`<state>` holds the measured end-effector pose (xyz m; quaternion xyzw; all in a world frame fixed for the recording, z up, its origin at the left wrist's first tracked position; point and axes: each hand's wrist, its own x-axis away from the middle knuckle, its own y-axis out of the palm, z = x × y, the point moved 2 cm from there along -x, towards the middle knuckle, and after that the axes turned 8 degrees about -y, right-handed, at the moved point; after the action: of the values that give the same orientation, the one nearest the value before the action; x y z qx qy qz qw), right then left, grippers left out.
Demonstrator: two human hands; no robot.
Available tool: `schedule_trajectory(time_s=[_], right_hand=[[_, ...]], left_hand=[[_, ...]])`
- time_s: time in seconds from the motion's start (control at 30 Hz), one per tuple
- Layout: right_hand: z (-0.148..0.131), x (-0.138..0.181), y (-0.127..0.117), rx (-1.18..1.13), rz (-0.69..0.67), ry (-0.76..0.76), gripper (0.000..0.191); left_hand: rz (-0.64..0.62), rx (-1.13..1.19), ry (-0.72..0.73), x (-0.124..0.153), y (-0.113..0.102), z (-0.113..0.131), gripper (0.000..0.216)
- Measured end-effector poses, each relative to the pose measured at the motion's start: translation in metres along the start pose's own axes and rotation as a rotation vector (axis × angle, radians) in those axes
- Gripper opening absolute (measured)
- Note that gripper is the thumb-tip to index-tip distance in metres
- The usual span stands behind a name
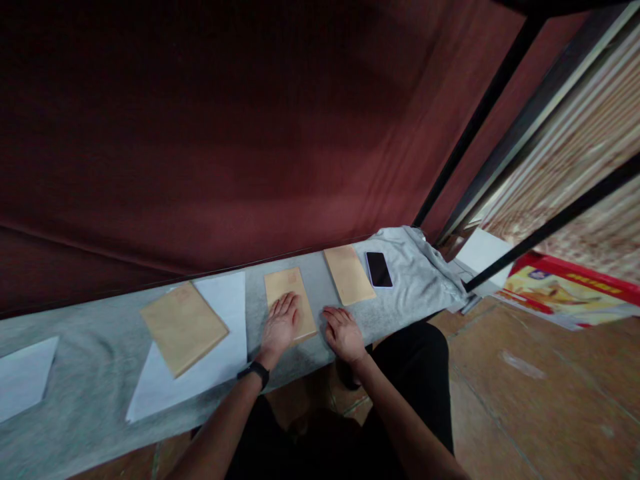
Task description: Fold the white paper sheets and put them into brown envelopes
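Note:
Under my left hand [283, 321] lies a tan paper envelope [283, 280], flat on the grey cloth; the fingers are stretched out over its middle. A dark band circles my left wrist. My right hand [344, 332] rests on the cloth between that envelope and a second tan envelope [350, 275], its fingers extended and nothing visible in them. Right of the second envelope is a dark-screened phone [379, 269]. On the left, more tan envelopes [184, 327], seemingly stacked, lie askew on white paper sheets [165, 387].
The grey cloth [110, 420] covers a long narrow table. More white paper [27, 377] lies at its far left. A dark red curtain [240, 167] hangs behind. Black poles [480, 120], a colourful box [565, 287] and the tiled floor [500, 407] are at the right.

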<state>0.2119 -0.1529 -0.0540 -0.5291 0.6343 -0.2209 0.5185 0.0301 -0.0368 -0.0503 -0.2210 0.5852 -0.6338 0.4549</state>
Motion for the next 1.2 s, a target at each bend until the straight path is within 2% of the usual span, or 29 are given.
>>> schedule_trajectory(time_s=[0.4,0.77,1.2], right_hand=[[-0.0048,0.0002,-0.0055,0.020,0.043,-0.050,0.039],[-0.0031,0.0022,-0.0023,0.002,0.056,-0.076,0.043],[-0.0056,-0.0007,-0.0048,-0.015,0.090,-0.039,0.041]], left_hand=[[-0.021,-0.011,-0.011,0.0024,-0.0061,0.0051,0.049],[-0.015,0.037,-0.015,0.0017,-0.0083,0.0071,0.047],[-0.036,-0.036,-0.012,0.0032,-0.0091,0.0075,0.050]])
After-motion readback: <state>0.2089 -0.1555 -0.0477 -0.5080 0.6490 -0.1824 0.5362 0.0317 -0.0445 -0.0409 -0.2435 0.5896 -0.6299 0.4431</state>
